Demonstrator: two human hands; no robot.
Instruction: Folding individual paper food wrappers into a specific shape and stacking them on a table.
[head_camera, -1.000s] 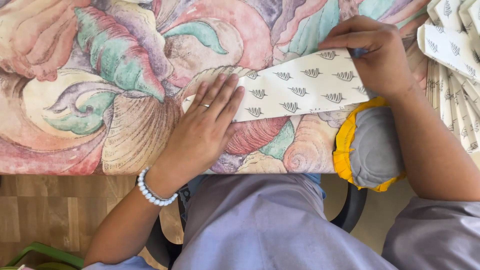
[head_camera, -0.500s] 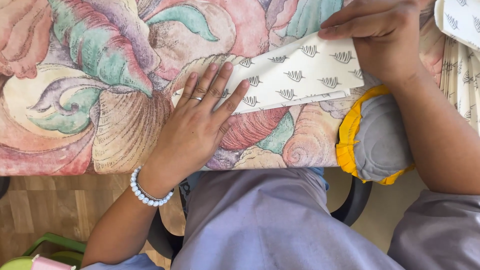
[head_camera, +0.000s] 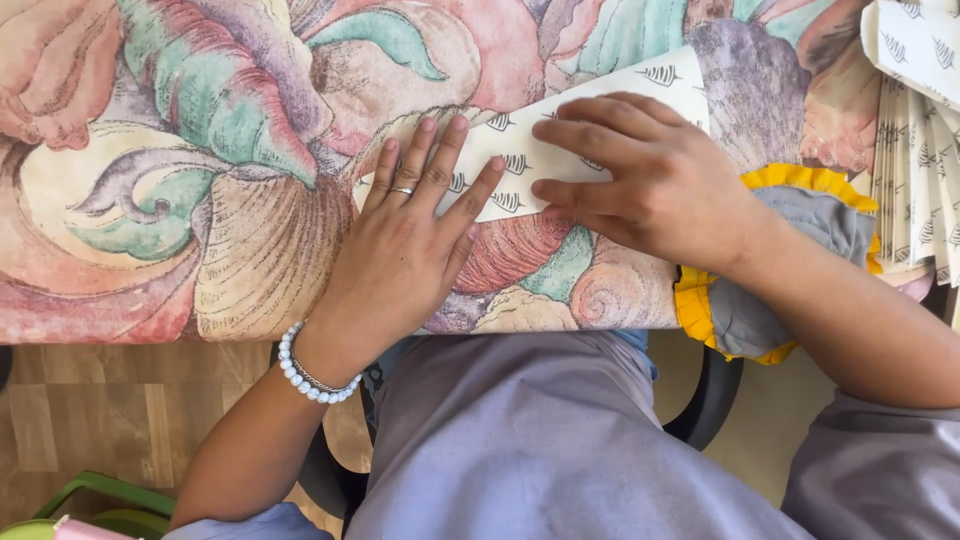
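A folded white paper (head_camera: 655, 88) printed with small dark leaf shapes lies on a table covered by a cloth with large pastel shell patterns (head_camera: 200, 200). My left hand (head_camera: 410, 240), with a ring and a white bead bracelet, lies flat with fingers spread on the paper's left end. My right hand (head_camera: 650, 175) presses flat on the paper's middle, fingers pointing left. Neither hand grips the paper.
A stack of the same patterned white papers (head_camera: 920, 130) sits at the table's right edge. A grey pad with a yellow frilled rim (head_camera: 790, 230) lies under my right forearm. The table's front edge runs above my lap; wooden floor and a green object (head_camera: 100, 495) show below left.
My right hand has come down from the paper's upper right corner and slid left onto its middle, flattening the fold. My left hand stays pressed on the left end.
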